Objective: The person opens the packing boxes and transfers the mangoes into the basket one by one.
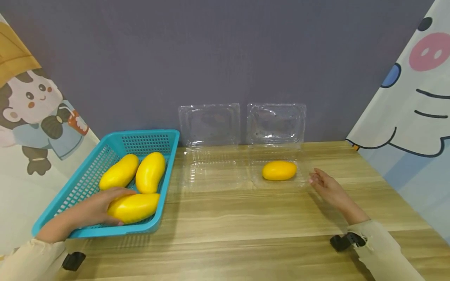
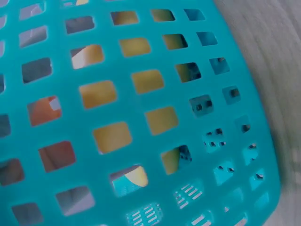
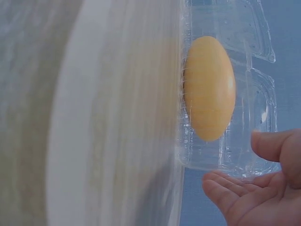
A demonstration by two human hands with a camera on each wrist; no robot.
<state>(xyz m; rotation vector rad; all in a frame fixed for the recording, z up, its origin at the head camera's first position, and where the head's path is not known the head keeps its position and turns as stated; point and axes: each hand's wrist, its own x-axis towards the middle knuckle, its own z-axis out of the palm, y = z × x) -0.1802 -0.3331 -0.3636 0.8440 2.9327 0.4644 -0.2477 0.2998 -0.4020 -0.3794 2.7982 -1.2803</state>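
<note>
In the head view my left hand (image 1: 96, 207) reaches into a blue plastic basket (image 1: 168, 187) and grips the nearest yellow mango (image 1: 137, 208), thumb on the near side and fingers over the top. Two more mangoes, one on the left (image 1: 119, 171) and one on the right (image 1: 150, 171), lie behind it. The left wrist view shows the holed basket wall (image 2: 141, 106) in front of the hand. My right hand (image 1: 330, 189) is held beside a clear plastic clamshell box (image 1: 302, 177) with a single mango (image 1: 279, 170) inside. Its fingers are relaxed and hold nothing.
A second clear clamshell box (image 1: 211, 171) stands between the basket and the other box. Both lids stand raised against the grey back wall (image 1: 225, 50). Printed cartoon panels border the wooden table (image 1: 246, 234) on the left and right.
</note>
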